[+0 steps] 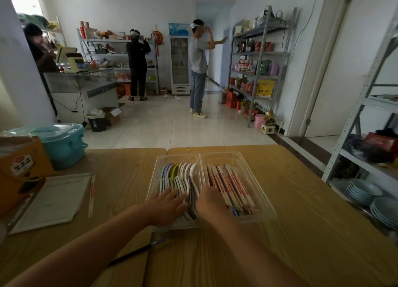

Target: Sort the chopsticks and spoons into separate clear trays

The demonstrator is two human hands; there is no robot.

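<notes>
On the wooden table (301,222), the spoon tray (154,174), a clear one, held a packed row of spoons (185,172), mostly white with a few pastel ones, their handles pointing toward the person. Just right of the spoon tray and touching it along one long side stood the chopstick tray (251,174), also clear, with wrapped chopsticks (232,185) lying lengthwise in it. The left hand (170,205) lay flat over the spoon handles at the near end of the spoon tray, its fingers straight and slightly spread. The right hand (212,202) sat at the near right corner of the spoon tray, over the shared rim, knuckles up; its fingers curled down out of sight, so whether they pinched anything could not be told. Well left of the spoon tray lay one wrapped pair of chopsticks (91,195), just beside a white sheet (53,200). Near the spoon tray, on the person's side, lay a dark thin stick (137,252).
</notes>
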